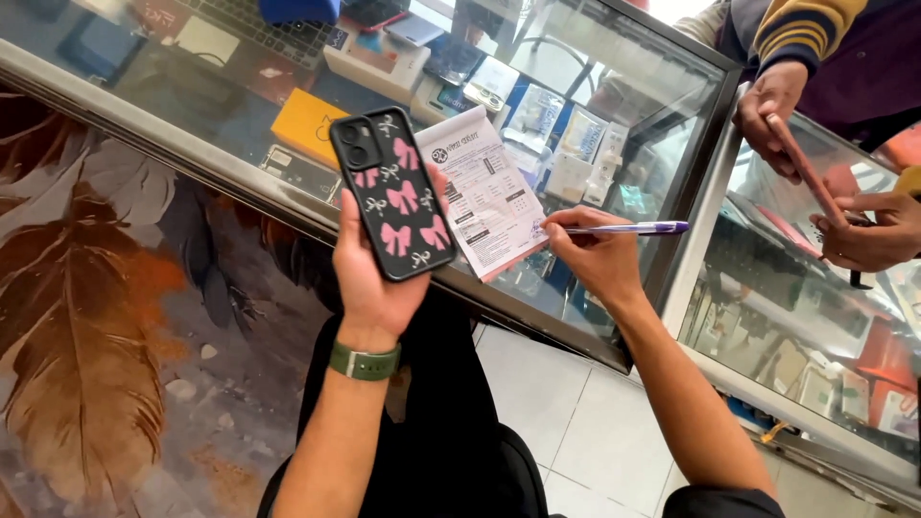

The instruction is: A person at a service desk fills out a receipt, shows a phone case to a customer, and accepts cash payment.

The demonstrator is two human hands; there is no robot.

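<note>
We noted a leaf-patterned panel (86,317) at far left, below the metal front edge of the glass counter (192,158). A yellow box (305,121) lay inside the case, under the glass near that edge.

Left hand (376,278), green watch band (365,363) on the wrist: clasped around a phone (393,197), held upright with its back toward us, over the counter's front edge. Case black with pink bows.

Just right of the phone, a printed slip (487,192) lay on the glass near the front edge, its lower corner reaching past it.

Right hand (595,254): closed in a writing grip on a pen (628,228), blue and white, lying nearly level, tip at the slip's right edge.

Far right, beyond the counter's corner post, another person's two hands (825,173) held a reddish phone (806,173) over the adjoining glass case (767,317). Striped sleeve cuff (796,34) above.

Pale floor tiles (576,403) showed beneath the counter, between our arms.
</note>
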